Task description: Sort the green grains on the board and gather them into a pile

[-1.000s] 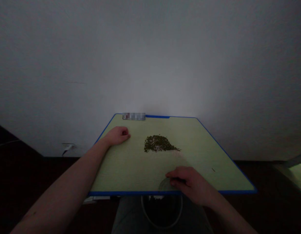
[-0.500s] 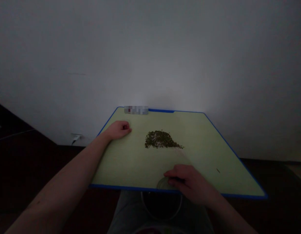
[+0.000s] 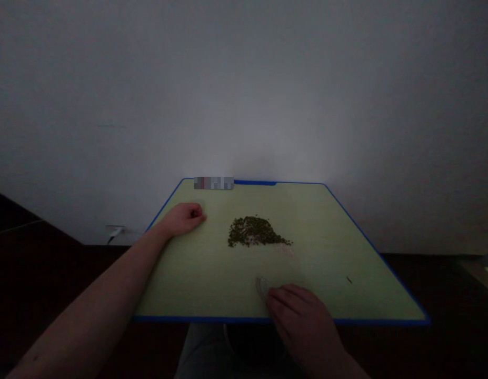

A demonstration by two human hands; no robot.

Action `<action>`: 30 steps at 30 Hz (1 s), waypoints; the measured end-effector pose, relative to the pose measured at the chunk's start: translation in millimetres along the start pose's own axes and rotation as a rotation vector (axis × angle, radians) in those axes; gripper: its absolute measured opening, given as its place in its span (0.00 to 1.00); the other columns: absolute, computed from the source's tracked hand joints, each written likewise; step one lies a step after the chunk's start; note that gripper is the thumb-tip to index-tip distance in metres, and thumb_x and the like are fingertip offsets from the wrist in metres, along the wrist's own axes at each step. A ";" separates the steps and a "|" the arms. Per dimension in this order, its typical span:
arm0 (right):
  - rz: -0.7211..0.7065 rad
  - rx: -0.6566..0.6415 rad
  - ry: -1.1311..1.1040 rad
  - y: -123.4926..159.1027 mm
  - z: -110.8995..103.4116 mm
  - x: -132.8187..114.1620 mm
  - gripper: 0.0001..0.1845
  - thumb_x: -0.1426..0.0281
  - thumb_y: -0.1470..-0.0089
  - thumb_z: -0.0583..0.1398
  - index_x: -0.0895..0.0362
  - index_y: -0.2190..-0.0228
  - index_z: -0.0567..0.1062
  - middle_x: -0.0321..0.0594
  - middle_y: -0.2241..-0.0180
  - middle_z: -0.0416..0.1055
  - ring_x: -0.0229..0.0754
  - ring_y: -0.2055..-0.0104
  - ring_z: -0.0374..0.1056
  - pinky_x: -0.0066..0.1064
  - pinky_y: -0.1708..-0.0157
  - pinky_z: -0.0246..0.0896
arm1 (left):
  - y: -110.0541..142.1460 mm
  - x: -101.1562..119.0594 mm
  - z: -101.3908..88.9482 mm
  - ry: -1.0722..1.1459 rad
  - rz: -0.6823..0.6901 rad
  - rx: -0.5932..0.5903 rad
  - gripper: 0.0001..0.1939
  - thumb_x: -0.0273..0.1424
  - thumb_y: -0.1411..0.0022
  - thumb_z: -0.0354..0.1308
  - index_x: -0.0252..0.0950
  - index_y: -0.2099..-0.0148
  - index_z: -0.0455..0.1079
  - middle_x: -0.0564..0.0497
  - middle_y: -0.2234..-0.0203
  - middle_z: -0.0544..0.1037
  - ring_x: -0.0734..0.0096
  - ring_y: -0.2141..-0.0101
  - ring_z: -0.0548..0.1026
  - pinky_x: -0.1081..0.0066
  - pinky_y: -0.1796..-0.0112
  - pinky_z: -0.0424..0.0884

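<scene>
A pile of small green-brown seeds or beans (image 3: 251,231) lies in the middle of a pale yellow-green tabletop (image 3: 204,284) with blue edging. Pale fine grains (image 3: 285,249) are spread along its near right side. My left hand (image 3: 184,218) rests on the table to the left of the pile, its fingers curled in and nothing visible in them. Near the front edge, my right hand (image 3: 301,318) grips a clear, thin, rounded piece (image 3: 262,287), perhaps a small transparent dish or lid. The fingers hide part of it, and it appears tilted.
A dark round container (image 3: 251,345) sits below the front edge, over my lap. At the right of the table lies a small dark sliver (image 3: 349,279). A blurred-out label (image 3: 214,183) is at the far edge, against a grey wall (image 3: 244,95) with a plugged-in outlet (image 3: 116,231).
My right hand has turned palm down, and the clear piece in it has tipped up from the front edge. My left hand stays in place on the table. The view has shifted slightly.
</scene>
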State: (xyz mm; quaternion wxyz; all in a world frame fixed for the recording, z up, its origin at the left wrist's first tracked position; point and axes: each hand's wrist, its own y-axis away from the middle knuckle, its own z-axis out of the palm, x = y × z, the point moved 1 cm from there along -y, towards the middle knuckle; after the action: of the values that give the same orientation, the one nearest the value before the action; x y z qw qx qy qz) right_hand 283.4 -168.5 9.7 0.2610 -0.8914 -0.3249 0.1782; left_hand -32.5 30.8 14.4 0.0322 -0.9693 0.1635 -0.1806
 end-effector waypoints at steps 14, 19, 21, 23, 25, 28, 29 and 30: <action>0.110 -0.268 0.193 -45.3 35.2 4.8 0.12 0.79 0.51 0.57 0.60 0.62 0.73 0.45 0.63 0.73 0.44 0.61 0.66 0.34 0.61 0.63 | -1.0 -2.0 1.0 0.018 -0.001 0.003 0.15 0.42 0.47 0.49 0.35 0.75 0.63 0.55 0.82 0.67 0.76 0.79 0.63 0.74 0.76 0.55; 0.161 -0.268 0.226 -46.2 34.8 12.7 0.12 0.78 0.51 0.58 0.60 0.62 0.73 0.44 0.63 0.73 0.44 0.62 0.66 0.34 0.61 0.62 | -1.7 -2.7 1.5 0.018 0.007 0.001 0.15 0.42 0.48 0.49 0.35 0.75 0.63 0.55 0.82 0.67 0.76 0.79 0.63 0.74 0.76 0.55; 0.181 -0.264 0.234 -44.2 34.1 18.7 0.12 0.77 0.50 0.57 0.60 0.62 0.74 0.43 0.63 0.73 0.44 0.62 0.66 0.34 0.60 0.62 | -1.7 -2.6 1.3 0.016 0.010 0.008 0.14 0.42 0.48 0.49 0.35 0.75 0.63 0.55 0.83 0.67 0.76 0.79 0.63 0.74 0.76 0.55; 0.196 -0.251 0.240 -40.9 32.6 24.1 0.11 0.76 0.49 0.56 0.59 0.62 0.74 0.42 0.64 0.74 0.43 0.62 0.66 0.34 0.58 0.61 | -1.5 -2.3 0.9 0.013 0.018 0.011 0.14 0.42 0.48 0.49 0.35 0.75 0.63 0.55 0.82 0.67 0.77 0.79 0.62 0.74 0.76 0.55; 0.208 -0.241 0.238 -37.0 30.4 28.1 0.11 0.76 0.48 0.56 0.59 0.63 0.75 0.42 0.63 0.74 0.43 0.61 0.66 0.34 0.57 0.61 | -1.4 -2.0 0.6 0.008 0.023 0.006 0.15 0.42 0.47 0.49 0.35 0.75 0.64 0.55 0.82 0.66 0.77 0.79 0.62 0.74 0.76 0.55; 0.216 -0.226 0.236 -31.4 26.2 32.3 0.12 0.75 0.47 0.55 0.59 0.62 0.75 0.41 0.63 0.74 0.42 0.61 0.67 0.33 0.56 0.60 | -1.3 -1.9 0.5 0.002 0.018 -0.005 0.15 0.42 0.47 0.49 0.35 0.75 0.63 0.55 0.82 0.66 0.77 0.79 0.62 0.74 0.76 0.54; 0.216 -0.227 0.237 -29.8 24.7 33.3 0.12 0.75 0.46 0.54 0.58 0.62 0.75 0.41 0.62 0.74 0.42 0.61 0.67 0.33 0.56 0.60 | -1.3 -1.9 0.5 0.001 0.013 -0.007 0.15 0.42 0.47 0.49 0.35 0.75 0.63 0.55 0.83 0.66 0.77 0.79 0.62 0.74 0.76 0.54; 0.213 -0.234 0.237 -28.4 23.2 34.3 0.12 0.75 0.46 0.54 0.58 0.62 0.75 0.41 0.62 0.74 0.42 0.60 0.67 0.33 0.56 0.60 | -1.3 -2.0 0.6 0.000 0.009 -0.005 0.15 0.42 0.47 0.49 0.35 0.75 0.63 0.55 0.83 0.66 0.77 0.79 0.62 0.74 0.77 0.54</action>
State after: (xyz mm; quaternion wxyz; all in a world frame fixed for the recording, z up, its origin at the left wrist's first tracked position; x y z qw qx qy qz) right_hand 283.2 -118.8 2.6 0.1719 -0.9597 -0.2142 0.0596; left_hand -33.7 32.7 13.3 0.0303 -0.9687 0.1681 -0.1802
